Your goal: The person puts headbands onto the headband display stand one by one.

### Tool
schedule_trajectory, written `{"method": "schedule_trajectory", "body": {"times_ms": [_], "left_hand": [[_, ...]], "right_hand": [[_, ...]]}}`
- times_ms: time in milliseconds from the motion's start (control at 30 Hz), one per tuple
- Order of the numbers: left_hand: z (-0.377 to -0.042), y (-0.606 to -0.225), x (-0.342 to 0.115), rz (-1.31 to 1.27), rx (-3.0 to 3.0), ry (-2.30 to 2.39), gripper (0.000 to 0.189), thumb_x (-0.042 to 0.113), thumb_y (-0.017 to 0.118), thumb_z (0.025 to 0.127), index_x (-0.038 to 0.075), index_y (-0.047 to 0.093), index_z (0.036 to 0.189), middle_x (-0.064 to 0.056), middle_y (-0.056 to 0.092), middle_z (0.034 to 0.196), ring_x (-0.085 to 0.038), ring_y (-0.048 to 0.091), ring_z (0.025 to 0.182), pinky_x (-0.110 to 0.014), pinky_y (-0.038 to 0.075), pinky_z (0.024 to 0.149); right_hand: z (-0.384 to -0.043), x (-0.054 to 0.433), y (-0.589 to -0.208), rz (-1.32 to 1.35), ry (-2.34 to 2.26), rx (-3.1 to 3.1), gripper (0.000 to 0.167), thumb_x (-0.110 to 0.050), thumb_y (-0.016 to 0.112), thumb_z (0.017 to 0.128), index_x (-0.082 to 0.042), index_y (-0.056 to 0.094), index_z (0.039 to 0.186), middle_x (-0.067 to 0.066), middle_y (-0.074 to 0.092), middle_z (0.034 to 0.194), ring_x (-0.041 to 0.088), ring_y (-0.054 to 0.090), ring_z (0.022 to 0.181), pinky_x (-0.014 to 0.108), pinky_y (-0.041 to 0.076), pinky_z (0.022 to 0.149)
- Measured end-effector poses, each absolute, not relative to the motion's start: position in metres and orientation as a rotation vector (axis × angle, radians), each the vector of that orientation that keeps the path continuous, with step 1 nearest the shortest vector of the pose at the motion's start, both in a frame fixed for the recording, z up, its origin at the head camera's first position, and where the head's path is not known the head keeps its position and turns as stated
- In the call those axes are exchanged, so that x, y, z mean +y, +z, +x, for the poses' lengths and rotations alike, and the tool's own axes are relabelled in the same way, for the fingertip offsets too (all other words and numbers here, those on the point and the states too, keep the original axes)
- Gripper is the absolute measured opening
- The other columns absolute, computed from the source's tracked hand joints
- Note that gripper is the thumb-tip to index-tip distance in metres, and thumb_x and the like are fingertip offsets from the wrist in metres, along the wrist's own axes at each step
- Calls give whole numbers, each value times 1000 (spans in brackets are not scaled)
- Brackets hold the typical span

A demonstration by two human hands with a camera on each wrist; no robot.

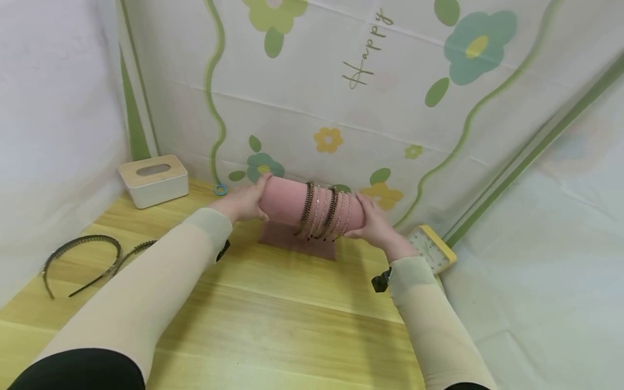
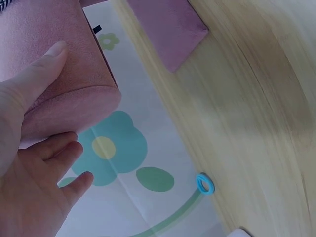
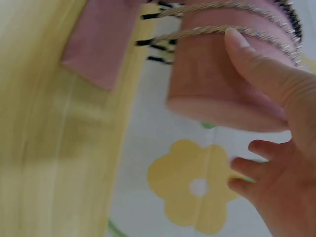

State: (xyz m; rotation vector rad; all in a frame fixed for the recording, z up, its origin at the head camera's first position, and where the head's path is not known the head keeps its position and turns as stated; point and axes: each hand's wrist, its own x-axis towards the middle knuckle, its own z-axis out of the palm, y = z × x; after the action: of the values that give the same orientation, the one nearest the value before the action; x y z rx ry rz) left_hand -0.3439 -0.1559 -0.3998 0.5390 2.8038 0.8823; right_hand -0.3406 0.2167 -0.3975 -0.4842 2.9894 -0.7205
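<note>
A pink velvety headband stand (image 1: 285, 200) lies across the back of the table, a padded roll on a flat base (image 1: 297, 245). Several headbands (image 1: 307, 208), some dark and toothed, others thin and sparkly, hang around its middle and right part. My left hand (image 1: 244, 201) holds the roll's left end; in the left wrist view its thumb lies on the velvet and its fingers are at the end face. At the right end my right hand (image 1: 377, 225) grips the roll, its thumb (image 3: 247, 52) beside a twisted gold headband (image 3: 197, 32). Some fingertips are hidden behind the roll.
Two dark headbands (image 1: 92, 237) lie on the table at the left. A white tissue box (image 1: 161, 189) with a wooden lid stands at the back left, and a small blue ring (image 2: 199, 183) lies nearby. To the right is a yellow-framed clock (image 1: 429, 249). Patterned cloth (image 1: 302, 92) hangs behind.
</note>
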Motion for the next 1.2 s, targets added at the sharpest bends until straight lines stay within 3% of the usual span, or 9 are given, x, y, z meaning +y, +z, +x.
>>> {"method": "schedule_trajectory", "body": {"times_ms": [167, 267, 400, 533, 700, 800, 900, 967, 1200], "left_hand": [[-345, -401, -162, 500, 2806, 912, 120, 20, 86, 78, 21, -4, 157, -17, 63, 116, -31, 62, 89, -47, 48, 85], [-343, -404, -165, 503, 2784, 969, 127, 18, 88, 76, 19, -10, 158, -22, 60, 125, -35, 62, 95, -50, 47, 88], [-334, -405, -180, 528, 2749, 995, 132, 18, 87, 76, 14, -17, 156, -28, 25, 155, -45, 42, 129, -58, 35, 105], [-324, -404, -215, 524, 2812, 875, 111, 20, 80, 84, 11, -1, 159, -32, 6, 158, -56, 18, 138, -71, 21, 104], [-313, -409, -273, 472, 2902, 777, 83, 16, 74, 86, 6, 28, 154, -41, 9, 152, -65, 21, 130, -74, 34, 93], [-307, -416, -308, 458, 2936, 712, 68, 11, 71, 86, -2, 41, 146, -41, 19, 149, -64, 26, 129, -72, 35, 94], [-299, -425, -341, 451, 2979, 632, 58, 6, 69, 84, -6, 51, 137, -40, 37, 141, -57, 47, 116, -67, 40, 91], [-292, -430, -360, 426, 2983, 619, 54, 2, 68, 80, -8, 54, 132, -39, 44, 134, -51, 54, 106, -65, 43, 87], [-268, -459, -415, 272, 2922, 588, 52, 8, 70, 82, -14, 53, 126, -45, 45, 125, -59, 52, 99, -66, 45, 82]], "right_hand": [[-349, 214, -413, -487, -887, 2902, 130, -19, 93, 68, -31, 1, 159, 23, 24, 156, 43, 35, 135, 55, 31, 109], [-351, 208, -417, -473, -916, 2881, 130, -14, 92, 69, -30, 0, 159, 24, 27, 154, 42, 39, 133, 52, 32, 109], [-353, 202, -417, -444, -906, 2859, 128, -10, 89, 72, -29, -3, 158, 25, 29, 154, 41, 41, 131, 51, 34, 108], [-354, 201, -415, -422, -909, 2846, 128, -9, 88, 73, -30, -5, 158, 26, 30, 153, 42, 43, 130, 52, 35, 107], [-356, 205, -413, -390, -875, 2861, 129, -10, 89, 73, -29, -6, 158, 27, 31, 152, 42, 43, 130, 52, 34, 108], [-355, 208, -413, -379, -864, 2870, 129, -10, 88, 73, -28, -7, 158, 27, 31, 152, 42, 42, 130, 52, 33, 108], [-356, 209, -412, -392, -862, 2874, 129, -9, 88, 73, -27, -7, 158, 29, 31, 151, 43, 43, 130, 53, 34, 107], [-356, 208, -412, -397, -862, 2874, 128, -9, 88, 73, -26, -7, 158, 29, 32, 151, 43, 44, 129, 54, 34, 107], [-355, 208, -410, -387, -850, 2887, 127, -10, 88, 73, -26, -4, 158, 28, 35, 149, 43, 45, 127, 53, 36, 106]]}}
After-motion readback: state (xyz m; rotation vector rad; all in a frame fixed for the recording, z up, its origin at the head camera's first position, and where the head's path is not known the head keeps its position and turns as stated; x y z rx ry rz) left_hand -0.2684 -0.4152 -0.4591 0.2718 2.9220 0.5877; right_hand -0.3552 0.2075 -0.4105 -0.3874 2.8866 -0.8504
